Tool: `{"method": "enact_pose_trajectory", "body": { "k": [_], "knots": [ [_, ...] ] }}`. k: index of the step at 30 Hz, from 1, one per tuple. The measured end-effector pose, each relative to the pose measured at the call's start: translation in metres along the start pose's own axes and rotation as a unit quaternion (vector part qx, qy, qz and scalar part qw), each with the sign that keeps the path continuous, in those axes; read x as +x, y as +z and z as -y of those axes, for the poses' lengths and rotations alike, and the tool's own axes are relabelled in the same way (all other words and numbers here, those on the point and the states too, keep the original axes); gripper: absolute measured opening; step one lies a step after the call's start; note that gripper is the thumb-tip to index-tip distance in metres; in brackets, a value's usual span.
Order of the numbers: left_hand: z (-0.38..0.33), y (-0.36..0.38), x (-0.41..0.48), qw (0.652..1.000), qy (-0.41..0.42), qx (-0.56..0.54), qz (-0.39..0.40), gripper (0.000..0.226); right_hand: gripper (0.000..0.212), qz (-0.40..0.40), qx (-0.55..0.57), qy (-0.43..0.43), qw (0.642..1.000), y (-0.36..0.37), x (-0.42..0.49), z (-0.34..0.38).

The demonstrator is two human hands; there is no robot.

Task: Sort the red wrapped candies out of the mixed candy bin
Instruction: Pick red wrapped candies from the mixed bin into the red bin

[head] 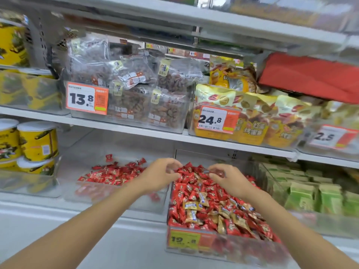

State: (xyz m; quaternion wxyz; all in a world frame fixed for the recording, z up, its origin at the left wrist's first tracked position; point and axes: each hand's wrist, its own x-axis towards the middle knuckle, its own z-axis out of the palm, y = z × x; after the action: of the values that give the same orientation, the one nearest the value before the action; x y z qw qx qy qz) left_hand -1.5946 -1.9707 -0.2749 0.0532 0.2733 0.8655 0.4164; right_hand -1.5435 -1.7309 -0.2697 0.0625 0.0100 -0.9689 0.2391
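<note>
Bin (233, 249) of mixed candy sits at the front edge of the bottom shelf (116, 239), heaped with red wrapped candies (192, 195) and some gold-brown ones (191, 205); a clear tray (116, 198) just left of it holds only red pieces. Left hand (161, 176) is at the bin's far left corner and right hand (227, 180) over its far edge, fingers curled onto the heap. Motion blur: cannot tell whether either hand grips a candy.

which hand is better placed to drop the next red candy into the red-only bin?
Probably left. The left hand hovers at the left edge of the mixed bin, next to the red-only bin; the right hand sits further right over the mixed pile and would have to cross the left.
</note>
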Motion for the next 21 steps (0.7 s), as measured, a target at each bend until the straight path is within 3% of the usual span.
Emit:
{"method": "enact_pose_trajectory", "body": {
  "k": [5, 9, 12, 15, 21],
  "knots": [
    [-0.045, 0.069, 0.008, 0.990, 0.037, 0.134, -0.022, 0.033, 0.015, -0.013, 0.024, 0.032, 0.999, -0.014, -0.034, -0.052],
    [-0.032, 0.096, 0.021, 0.957, -0.155, 0.235, 0.068, 0.072, 0.018, -0.008, 0.042, 0.045, 0.998, -0.019, -0.040, -0.074],
    [-0.032, 0.107, 0.028, 0.943, -0.207, 0.247, 0.085, 0.086, 0.019, -0.007, 0.043, 0.043, 0.998, -0.023, -0.044, -0.085],
    [-0.030, 0.112, 0.035, 0.938, -0.185, 0.284, 0.067, 0.086, 0.017, -0.004, 0.058, 0.055, 0.997, -0.026, -0.048, -0.095],
    [-0.018, 0.100, 0.045, 0.989, -0.057, 0.125, 0.049, 0.058, 0.018, 0.002, 0.053, 0.053, 0.997, -0.024, -0.050, -0.102]
  ]
}}
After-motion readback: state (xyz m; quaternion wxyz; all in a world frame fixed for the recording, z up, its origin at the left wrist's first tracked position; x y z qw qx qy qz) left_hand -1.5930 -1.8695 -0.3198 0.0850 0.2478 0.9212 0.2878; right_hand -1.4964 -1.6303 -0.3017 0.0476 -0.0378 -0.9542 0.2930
